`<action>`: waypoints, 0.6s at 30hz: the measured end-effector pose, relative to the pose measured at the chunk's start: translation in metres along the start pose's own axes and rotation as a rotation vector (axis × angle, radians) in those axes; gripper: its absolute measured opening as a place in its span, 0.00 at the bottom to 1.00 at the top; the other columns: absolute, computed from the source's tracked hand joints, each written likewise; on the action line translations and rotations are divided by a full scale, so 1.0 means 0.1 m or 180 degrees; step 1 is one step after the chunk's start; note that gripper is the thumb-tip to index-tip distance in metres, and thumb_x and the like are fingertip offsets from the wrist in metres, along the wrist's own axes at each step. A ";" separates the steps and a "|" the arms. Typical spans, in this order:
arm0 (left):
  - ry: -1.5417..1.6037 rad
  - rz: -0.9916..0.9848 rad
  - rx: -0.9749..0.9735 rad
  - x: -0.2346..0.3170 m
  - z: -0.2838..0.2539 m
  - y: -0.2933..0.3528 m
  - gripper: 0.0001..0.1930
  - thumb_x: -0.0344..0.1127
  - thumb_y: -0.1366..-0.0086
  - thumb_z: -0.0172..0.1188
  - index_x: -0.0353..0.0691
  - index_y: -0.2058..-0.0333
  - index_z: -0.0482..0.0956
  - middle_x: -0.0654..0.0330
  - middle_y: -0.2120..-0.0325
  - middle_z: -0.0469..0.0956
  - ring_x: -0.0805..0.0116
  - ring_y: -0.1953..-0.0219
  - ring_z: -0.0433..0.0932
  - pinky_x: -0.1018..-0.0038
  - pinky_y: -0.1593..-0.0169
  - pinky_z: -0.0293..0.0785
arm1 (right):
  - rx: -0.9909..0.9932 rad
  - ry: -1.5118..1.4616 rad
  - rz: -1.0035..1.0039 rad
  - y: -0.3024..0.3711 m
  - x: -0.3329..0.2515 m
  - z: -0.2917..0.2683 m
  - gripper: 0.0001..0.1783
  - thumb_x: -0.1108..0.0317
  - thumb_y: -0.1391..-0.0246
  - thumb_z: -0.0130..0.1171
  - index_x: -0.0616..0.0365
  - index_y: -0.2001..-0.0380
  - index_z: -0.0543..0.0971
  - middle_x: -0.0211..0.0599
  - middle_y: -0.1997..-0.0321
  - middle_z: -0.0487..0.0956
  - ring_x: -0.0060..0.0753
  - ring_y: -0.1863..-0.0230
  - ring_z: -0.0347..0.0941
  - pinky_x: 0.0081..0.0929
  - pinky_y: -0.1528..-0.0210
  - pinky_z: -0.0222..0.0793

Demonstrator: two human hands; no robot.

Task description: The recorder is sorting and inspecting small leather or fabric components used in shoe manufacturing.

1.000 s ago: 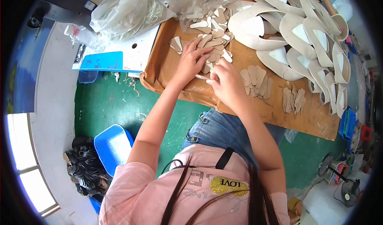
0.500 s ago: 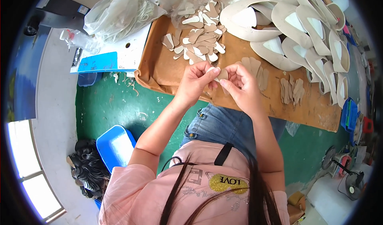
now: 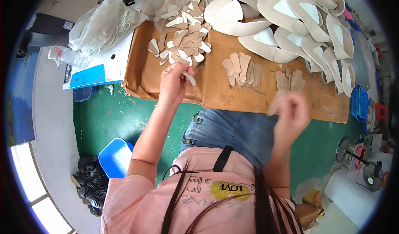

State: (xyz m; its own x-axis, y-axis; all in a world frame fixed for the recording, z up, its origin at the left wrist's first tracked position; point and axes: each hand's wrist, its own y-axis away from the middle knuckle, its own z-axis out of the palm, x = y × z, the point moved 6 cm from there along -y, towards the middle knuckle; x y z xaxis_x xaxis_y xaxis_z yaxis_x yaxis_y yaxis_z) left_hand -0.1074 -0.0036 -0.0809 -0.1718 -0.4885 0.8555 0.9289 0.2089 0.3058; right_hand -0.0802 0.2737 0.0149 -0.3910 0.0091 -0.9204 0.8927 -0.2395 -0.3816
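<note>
Pinching a pale slip [image 3: 190,79] between thumb and fingertips, the left hand [image 3: 173,83] hangs over the near left part of the brown table cover [image 3: 216,77], with the slip's rounded lower end sticking out freely on its right side. That light hold seems a good one: gripping by one end leaves most of the piece showing, so its face and outline can be checked. Squeezing hard would probably crease something so thin.

The right hand [image 3: 292,110] stands at the table's near edge, on the right. It is blurred; something tan shows at its left side, but I cannot tell whether the fingers are closed on it or spread.

Just beyond the left hand lies the loose heap [image 3: 185,43] of small tan and white pieces, overlapping at all angles. Lifting from its near rim, one piece at a time, should avoid dragging others along.

To the right, a fanned pile [image 3: 237,67] lies mid-table, and a smaller pile [image 3: 296,80] lies farther right, just beyond the right hand. Laying pieces the same way round and keeping these groups well apart would make them easier to pick up.

Farther off, large curved beige parts [image 3: 250,28] with white patches overlap; sleeves should clear their near edges.
</note>
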 end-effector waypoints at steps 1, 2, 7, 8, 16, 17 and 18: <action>-0.0146 0.0006 -0.0197 -0.04 0.05 0.04 0.11 0.36 0.42 0.51 0.41 0.83 0.73 0.62 0.83 0.74 0.82 0.85 0.65 0.86 0.80 0.59 | 0.0366 0.0962 0.0366 -0.14 0.17 -0.29 0.04 0.75 0.53 0.53 0.62 0.72 0.73 0.25 0.78 0.69 0.13 0.80 0.61 0.11 0.79 0.57; -0.0222 0.0024 -0.0317 -0.07 0.18 0.08 0.11 0.37 0.42 0.51 0.41 0.82 0.73 0.62 0.82 0.74 0.82 0.84 0.65 0.86 0.79 0.60 | 0.0522 0.0887 0.0420 -0.30 0.32 -0.48 0.07 0.74 0.54 0.55 0.62 0.69 0.73 0.24 0.78 0.70 0.11 0.80 0.60 0.10 0.78 0.58; -0.0584 0.0337 -0.0991 -0.19 0.64 0.24 0.15 0.21 0.43 0.47 0.36 0.56 0.63 0.57 0.72 0.76 0.77 0.70 0.73 0.82 0.65 0.68 | 0.0553 0.1522 0.0426 -0.64 0.88 -0.88 0.08 0.74 0.57 0.57 0.62 0.70 0.74 0.26 0.78 0.70 0.12 0.81 0.59 0.12 0.78 0.58; -0.0580 0.0338 -0.0989 -0.17 0.67 0.27 0.15 0.21 0.43 0.47 0.36 0.56 0.63 0.57 0.72 0.76 0.77 0.70 0.73 0.82 0.65 0.68 | 0.0549 0.1524 0.0424 -0.61 0.90 -0.91 0.08 0.74 0.57 0.57 0.62 0.70 0.74 0.26 0.78 0.70 0.12 0.81 0.59 0.12 0.78 0.58; -0.0948 0.0377 -0.1037 -0.17 0.75 0.31 0.17 0.20 0.43 0.44 0.34 0.53 0.61 0.63 0.78 0.72 0.82 0.77 0.67 0.86 0.70 0.65 | -0.0195 0.1298 -0.0125 -0.15 0.55 -0.06 0.01 0.76 0.56 0.54 0.61 0.76 0.73 0.26 0.78 0.67 0.15 0.81 0.58 0.12 0.80 0.52; -0.1011 0.0361 -0.1031 -0.18 0.75 0.30 0.17 0.20 0.43 0.44 0.34 0.53 0.61 0.65 0.80 0.70 0.82 0.78 0.66 0.86 0.70 0.65 | -0.0401 0.1277 -0.0094 -0.09 0.53 0.08 0.01 0.76 0.56 0.54 0.61 0.76 0.73 0.25 0.79 0.67 0.15 0.81 0.58 0.12 0.80 0.53; -0.1015 0.0360 -0.1035 -0.19 0.77 0.31 0.17 0.20 0.43 0.44 0.34 0.53 0.61 0.65 0.80 0.70 0.82 0.78 0.66 0.86 0.70 0.65 | -0.0600 0.1128 -0.0141 -0.04 0.56 0.20 0.02 0.77 0.56 0.55 0.61 0.75 0.74 0.26 0.79 0.67 0.14 0.82 0.58 0.12 0.82 0.52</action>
State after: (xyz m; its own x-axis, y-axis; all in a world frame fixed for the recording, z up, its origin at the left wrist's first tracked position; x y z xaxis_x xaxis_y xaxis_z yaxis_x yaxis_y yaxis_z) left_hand -0.1004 0.0774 -0.0552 -0.1085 -0.1825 0.9772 0.9935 -0.0552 0.1000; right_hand -0.1102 0.2559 -0.0330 -0.3580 0.3574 -0.8626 0.9151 -0.0496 -0.4003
